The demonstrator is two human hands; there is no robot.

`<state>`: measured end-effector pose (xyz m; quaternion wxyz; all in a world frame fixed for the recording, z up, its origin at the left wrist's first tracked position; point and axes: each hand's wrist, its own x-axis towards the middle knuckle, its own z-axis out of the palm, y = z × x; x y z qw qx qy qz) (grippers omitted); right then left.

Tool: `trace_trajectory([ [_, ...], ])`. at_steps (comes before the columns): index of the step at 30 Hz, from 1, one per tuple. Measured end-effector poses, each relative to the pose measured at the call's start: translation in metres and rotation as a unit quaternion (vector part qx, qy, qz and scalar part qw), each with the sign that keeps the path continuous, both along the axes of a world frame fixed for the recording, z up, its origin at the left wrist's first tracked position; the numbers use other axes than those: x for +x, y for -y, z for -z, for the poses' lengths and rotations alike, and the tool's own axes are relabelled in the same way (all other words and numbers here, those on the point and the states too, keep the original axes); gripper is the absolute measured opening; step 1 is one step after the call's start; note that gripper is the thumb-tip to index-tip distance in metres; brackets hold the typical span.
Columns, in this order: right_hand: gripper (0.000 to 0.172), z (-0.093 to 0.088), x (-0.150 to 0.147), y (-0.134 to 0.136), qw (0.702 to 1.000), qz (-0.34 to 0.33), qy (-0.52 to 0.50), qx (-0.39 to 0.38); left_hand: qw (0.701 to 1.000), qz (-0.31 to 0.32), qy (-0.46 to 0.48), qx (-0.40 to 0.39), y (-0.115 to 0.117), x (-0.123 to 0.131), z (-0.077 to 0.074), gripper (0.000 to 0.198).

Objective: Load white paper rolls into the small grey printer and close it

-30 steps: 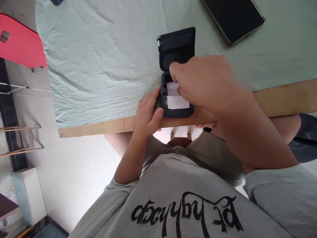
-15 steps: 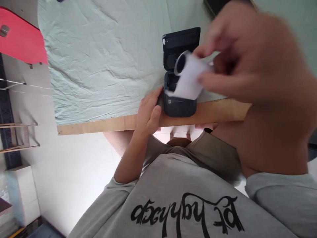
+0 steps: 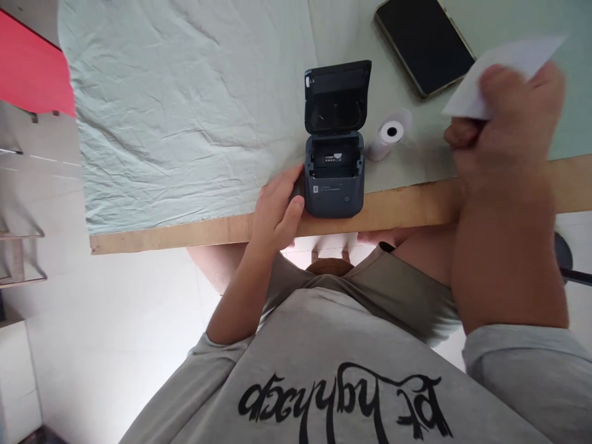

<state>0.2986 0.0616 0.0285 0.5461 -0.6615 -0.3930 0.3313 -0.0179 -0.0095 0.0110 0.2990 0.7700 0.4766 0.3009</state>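
A dark portable label printer (image 3: 335,198) sits at the table's front edge with its lid (image 3: 338,98) up. Inside its bay a small white sticker shows. My left hand (image 3: 276,206) lies against the printer's left side, fingers stretched out and thumb apart. Just right of the printer stands a white paper roll (image 3: 380,148) with a dark core, a thin loose end curling behind it. Farther right, my right hand (image 3: 513,117) is blurred and closed on a white piece of paper (image 3: 472,92) above the cloth. Its fingertips are partly hidden.
A dark smartphone (image 3: 425,46) lies on the pale green cloth (image 3: 194,111), near my right hand. Bare wood (image 3: 185,233) runs along the table's front edge. A red chair back (image 3: 32,65) stands beyond the table's left side.
My right hand has moved right, away from above the printer, uncovering its bay and the phone. The white paper moved with it. The standing roll now shows beside the printer. My left hand stays put.
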Motion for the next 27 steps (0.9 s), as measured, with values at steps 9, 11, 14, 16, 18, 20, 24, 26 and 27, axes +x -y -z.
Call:
trace_trajectory([
  [9,0.034,-0.009,-0.014,0.016,0.974,-0.044,0.223,-0.027,0.999,0.0,-0.031,0.007,-0.001,0.0,0.0,0.072],
  [11,0.038,-0.007,-0.012,0.015,0.96,-0.055,0.271,-0.04,0.999,-0.002,-0.032,0.009,-0.001,0.0,0.001,0.07],
  [14,0.037,0.0,-0.007,0.014,0.939,-0.057,0.338,-0.038,1.0,-0.002,-0.025,0.014,-0.002,-0.001,0.003,0.069],
  [16,0.036,0.004,-0.004,0.015,0.936,-0.061,0.345,-0.042,1.0,-0.001,-0.025,0.016,-0.003,-0.001,0.004,0.069],
  [18,0.045,0.006,-0.002,0.016,0.941,-0.074,0.329,-0.039,1.0,0.001,-0.027,0.016,-0.004,-0.001,0.005,0.07],
  [20,0.052,0.005,-0.001,0.018,0.939,-0.087,0.331,-0.037,0.999,0.003,-0.03,0.015,-0.004,-0.001,0.005,0.07],
  [24,0.056,0.002,-0.001,0.02,0.918,-0.076,0.379,-0.091,0.999,-0.001,-0.033,0.022,-0.003,0.0,0.004,0.07],
  [26,0.066,0.003,0.002,0.02,0.913,-0.063,0.384,-0.12,0.999,-0.001,-0.034,0.027,-0.003,0.0,0.003,0.071],
  [27,0.07,0.004,0.004,0.02,0.915,-0.064,0.38,-0.116,0.999,-0.001,-0.036,0.027,-0.002,0.0,0.002,0.071],
])
